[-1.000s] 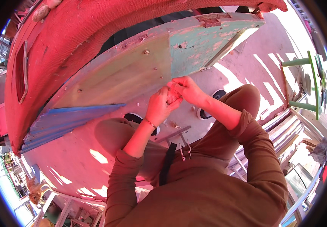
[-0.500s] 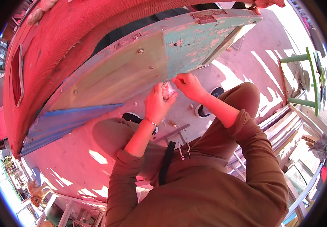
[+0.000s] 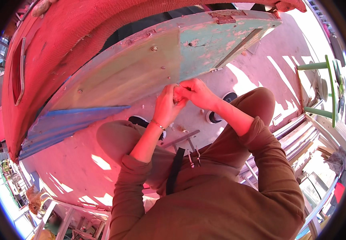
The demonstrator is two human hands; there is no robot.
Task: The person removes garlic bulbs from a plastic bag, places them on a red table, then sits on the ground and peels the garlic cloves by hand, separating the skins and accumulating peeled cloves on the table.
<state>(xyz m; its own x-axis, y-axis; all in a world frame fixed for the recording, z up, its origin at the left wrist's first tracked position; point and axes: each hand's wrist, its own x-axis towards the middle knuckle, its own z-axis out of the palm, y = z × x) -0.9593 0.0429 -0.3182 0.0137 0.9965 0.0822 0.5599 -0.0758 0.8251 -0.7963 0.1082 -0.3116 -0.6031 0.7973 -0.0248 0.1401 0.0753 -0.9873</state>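
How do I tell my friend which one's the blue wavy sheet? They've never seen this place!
Start with the huge red cover at the upper left. Next to it is the big tan-and-green board; look just below that board's left end for the blue sheet. Its bluish colour and long ridges set it apart from the red cover and smoother board.

Worn are a brown top (image 3: 213, 204) with bunched-up sleeves (image 3: 275, 156), brown trousers (image 3: 119, 140), pale-tipped drawstrings (image 3: 198, 161), dark white-soled shoes (image 3: 229, 97) and a bracelet (image 3: 158, 125) (a thin one)
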